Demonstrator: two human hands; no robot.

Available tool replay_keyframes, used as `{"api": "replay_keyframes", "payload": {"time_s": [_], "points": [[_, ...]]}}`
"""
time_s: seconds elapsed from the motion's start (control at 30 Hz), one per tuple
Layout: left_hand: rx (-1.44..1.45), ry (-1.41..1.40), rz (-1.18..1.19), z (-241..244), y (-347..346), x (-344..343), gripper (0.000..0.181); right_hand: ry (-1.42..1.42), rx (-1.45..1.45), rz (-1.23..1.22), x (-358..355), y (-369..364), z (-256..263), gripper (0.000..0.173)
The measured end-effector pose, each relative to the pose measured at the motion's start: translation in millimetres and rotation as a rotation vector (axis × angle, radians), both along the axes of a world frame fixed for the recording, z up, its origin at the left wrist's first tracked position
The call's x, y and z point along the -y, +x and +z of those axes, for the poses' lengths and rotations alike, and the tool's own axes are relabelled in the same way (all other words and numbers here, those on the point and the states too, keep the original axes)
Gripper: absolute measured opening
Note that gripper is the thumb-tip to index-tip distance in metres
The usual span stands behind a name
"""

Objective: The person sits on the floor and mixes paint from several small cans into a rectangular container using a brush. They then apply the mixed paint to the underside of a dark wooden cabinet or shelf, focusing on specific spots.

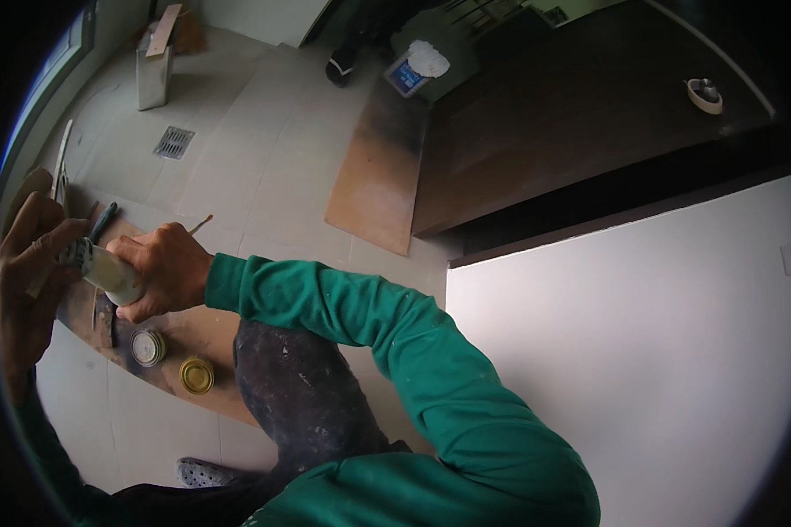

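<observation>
At the left, my right hand (165,270) is closed round a small translucent bottle (111,273) with pale contents, tilted with its bottom towards the lower right. My left hand (33,263) has its fingers on the dark, marked cap end (76,255) of the bottle. A thin brush (201,224) shows just behind my right hand; whether that hand holds it is hidden. Below the hands, a round tin (148,347) and a yellow-gold tin (197,375) stand on a brown board (224,342). A dark-handled tool (103,221) lies beyond the bottle.
A floor drain grate (174,143) and a tall metal can (154,79) are farther off. Another person's foot (338,69) is near a blue-labelled bucket (409,76). A dark panel (534,138) bears a masking tape roll (704,99). A white panel (600,329) stands at right.
</observation>
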State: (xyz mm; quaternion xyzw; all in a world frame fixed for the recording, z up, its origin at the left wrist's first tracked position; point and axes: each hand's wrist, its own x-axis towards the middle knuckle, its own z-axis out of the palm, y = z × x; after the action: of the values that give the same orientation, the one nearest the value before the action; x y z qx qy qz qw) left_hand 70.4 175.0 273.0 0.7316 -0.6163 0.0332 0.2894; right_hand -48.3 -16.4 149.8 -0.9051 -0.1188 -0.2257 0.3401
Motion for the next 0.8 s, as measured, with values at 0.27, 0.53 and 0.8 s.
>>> {"api": "replay_keyframes", "payload": {"time_s": [0.27,0.53,0.8], "points": [[0.015,0.083,0.145,-16.7,0.7,11.8,0.035,-0.062,-0.007,-0.035,4.2,-3.4,-3.5,0.065],[0.017,-0.081,0.119,-32.7,-0.9,15.2,0.033,-0.023,-0.001,-0.031,7.2,-2.9,-6.5,0.065],[-0.109,-0.041,-0.094,-7.7,-4.9,10.3,0.029,-0.05,0.0,-0.003,8.0,-6.1,-3.1,0.067]]}}
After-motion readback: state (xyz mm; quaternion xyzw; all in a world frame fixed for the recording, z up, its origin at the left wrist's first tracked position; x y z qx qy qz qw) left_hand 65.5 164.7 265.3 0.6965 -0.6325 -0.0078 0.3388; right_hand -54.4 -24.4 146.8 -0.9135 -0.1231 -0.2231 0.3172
